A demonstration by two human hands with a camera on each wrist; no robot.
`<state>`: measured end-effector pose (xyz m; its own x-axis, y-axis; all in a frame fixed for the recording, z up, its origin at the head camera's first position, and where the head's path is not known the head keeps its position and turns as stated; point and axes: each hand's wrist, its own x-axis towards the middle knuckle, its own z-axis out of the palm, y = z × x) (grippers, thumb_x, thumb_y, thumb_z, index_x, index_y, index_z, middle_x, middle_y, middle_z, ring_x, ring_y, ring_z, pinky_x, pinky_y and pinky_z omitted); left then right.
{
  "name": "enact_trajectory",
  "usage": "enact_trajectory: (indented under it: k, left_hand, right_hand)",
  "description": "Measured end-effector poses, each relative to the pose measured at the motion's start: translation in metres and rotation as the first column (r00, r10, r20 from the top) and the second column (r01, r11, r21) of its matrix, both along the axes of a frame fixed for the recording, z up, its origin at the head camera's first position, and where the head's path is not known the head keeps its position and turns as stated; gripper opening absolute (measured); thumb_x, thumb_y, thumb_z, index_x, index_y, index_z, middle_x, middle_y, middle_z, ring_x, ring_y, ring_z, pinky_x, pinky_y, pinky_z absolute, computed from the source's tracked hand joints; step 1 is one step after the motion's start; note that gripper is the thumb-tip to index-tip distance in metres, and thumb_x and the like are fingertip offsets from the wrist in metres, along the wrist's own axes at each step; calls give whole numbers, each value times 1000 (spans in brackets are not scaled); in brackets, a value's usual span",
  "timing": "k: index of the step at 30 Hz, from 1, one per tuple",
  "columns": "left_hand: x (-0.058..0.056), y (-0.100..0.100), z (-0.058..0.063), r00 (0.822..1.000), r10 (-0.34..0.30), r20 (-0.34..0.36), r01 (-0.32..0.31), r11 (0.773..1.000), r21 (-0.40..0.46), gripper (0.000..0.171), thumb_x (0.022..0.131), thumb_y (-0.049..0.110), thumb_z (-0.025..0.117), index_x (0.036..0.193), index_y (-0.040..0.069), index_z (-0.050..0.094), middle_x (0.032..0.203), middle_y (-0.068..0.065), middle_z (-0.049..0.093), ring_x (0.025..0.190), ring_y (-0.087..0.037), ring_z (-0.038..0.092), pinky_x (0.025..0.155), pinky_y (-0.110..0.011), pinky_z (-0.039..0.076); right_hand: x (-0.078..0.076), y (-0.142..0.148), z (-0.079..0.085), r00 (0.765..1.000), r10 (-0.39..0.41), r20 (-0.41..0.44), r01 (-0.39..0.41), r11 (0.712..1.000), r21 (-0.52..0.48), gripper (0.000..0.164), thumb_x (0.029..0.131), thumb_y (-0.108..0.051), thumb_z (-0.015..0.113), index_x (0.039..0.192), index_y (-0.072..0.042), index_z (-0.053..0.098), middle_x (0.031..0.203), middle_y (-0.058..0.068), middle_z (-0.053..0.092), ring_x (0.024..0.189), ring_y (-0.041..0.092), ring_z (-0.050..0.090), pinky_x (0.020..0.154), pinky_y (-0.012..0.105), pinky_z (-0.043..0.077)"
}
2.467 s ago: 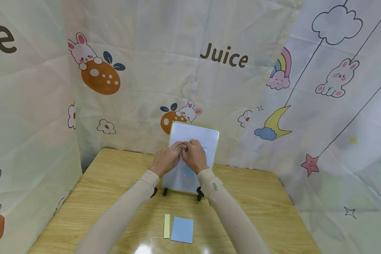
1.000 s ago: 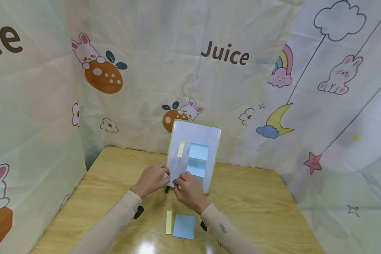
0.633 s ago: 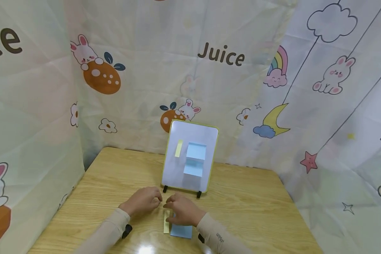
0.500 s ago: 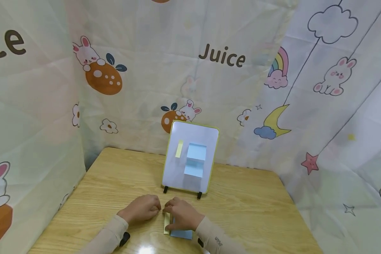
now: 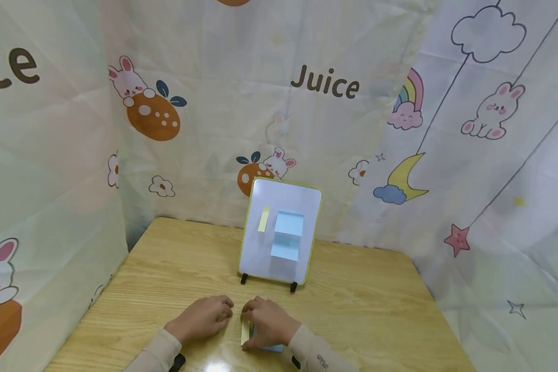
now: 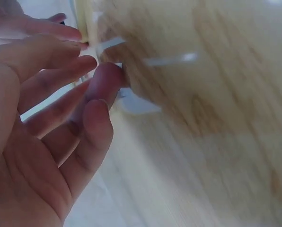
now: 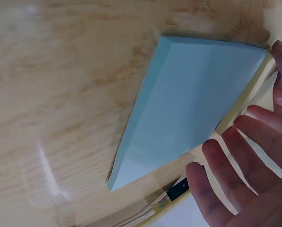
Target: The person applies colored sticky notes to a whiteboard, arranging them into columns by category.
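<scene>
My right hand (image 5: pixel 270 324) is over the pads on the table, thumb and fingertips at opposite ends of a narrow yellow sticky note pad (image 5: pixel 245 335). Partly under that hand lies a square blue sticky note pad (image 5: pixel 273 348), seen almost whole in the right wrist view (image 7: pixel 188 104). My left hand (image 5: pixel 202 318) rests low over the table to the left, fingers loosely curled, holding nothing. Behind both hands stands a small whiteboard (image 5: pixel 279 199). It bears a yellow sticky strip (image 5: pixel 263 219) on its left and two blue sticky notes (image 5: pixel 289 223), one above the other, on its right.
Black feet (image 5: pixel 293 287) support the whiteboard on the wooden table (image 5: pixel 362 305). Fabric curtains (image 5: pixel 204 124) printed with rabbits and fruit enclose the back and sides. Light glares off the table's front.
Both hands have come down from the whiteboard to the table. The yellow strip now shows on the board. My right hand has settled around the yellow pad; the left has moved slightly down and left.
</scene>
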<state>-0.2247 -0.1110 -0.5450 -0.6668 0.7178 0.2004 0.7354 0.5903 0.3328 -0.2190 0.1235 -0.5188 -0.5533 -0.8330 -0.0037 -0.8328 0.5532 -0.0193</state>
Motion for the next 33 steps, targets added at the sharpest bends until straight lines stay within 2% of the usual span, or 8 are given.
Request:
enact_trajectory:
  k: [9, 19, 23, 26, 30, 33]
  left_hand:
    - [-4, -2, 3, 998, -41, 45, 43, 998, -42, 17, 91, 13, 68, 106, 13, 76, 119, -3, 67, 103, -17, 65, 81, -32, 54]
    - [-4, -5, 6, 996, -49, 69, 51, 998, -32, 18, 91, 12, 67, 106, 13, 76, 120, -4, 67, 102, -16, 65, 81, -33, 54]
    - [-4, -5, 5, 995, -43, 85, 45, 999, -17, 18, 90, 14, 68, 106, 13, 76, 120, -4, 67, 102, -16, 65, 82, -33, 54]
    - [-1, -3, 5, 996, -30, 80, 32, 999, -17, 18, 90, 15, 68, 106, 13, 76, 121, -5, 66, 102, -17, 65, 82, -36, 54]
    - [5, -1, 7, 999, -21, 35, 22, 1000, -18, 16, 90, 14, 68, 104, 10, 75, 119, -7, 64, 96, -18, 66, 77, -37, 55]
    - [9, 4, 10, 999, -41, -24, 41, 999, -17, 13, 88, 12, 68, 99, 11, 75, 111, -3, 65, 88, -12, 65, 69, -30, 54]
  right_hand:
    - [-4, 3, 6, 996, 2, 93, -5, 1000, 25, 51, 87, -51, 67, 123, -14, 69, 125, -4, 62, 108, 9, 57, 83, 22, 50]
    - [-8, 7, 9, 987, 21, 162, -20, 1000, -6, 47, 88, -48, 68, 120, -14, 70, 129, -3, 62, 112, 8, 58, 89, 20, 48]
    - [-10, 7, 10, 987, 21, 158, -19, 1000, -11, 25, 92, -39, 66, 105, -19, 74, 127, -5, 63, 110, 8, 59, 83, 18, 49]
    - [-10, 6, 5, 992, 30, 123, -25, 999, -35, 17, 93, -31, 63, 101, -20, 74, 124, -5, 64, 109, 7, 59, 82, 18, 49]
    - [-12, 6, -4, 998, 51, 41, -47, 993, -105, 21, 92, -23, 65, 109, -15, 74, 116, -4, 67, 101, 4, 60, 79, 13, 47]
    - [-15, 7, -9, 999, 48, -12, -50, 988, -149, 20, 90, -20, 68, 108, -14, 74, 110, -5, 68, 94, 1, 60, 76, 11, 46]
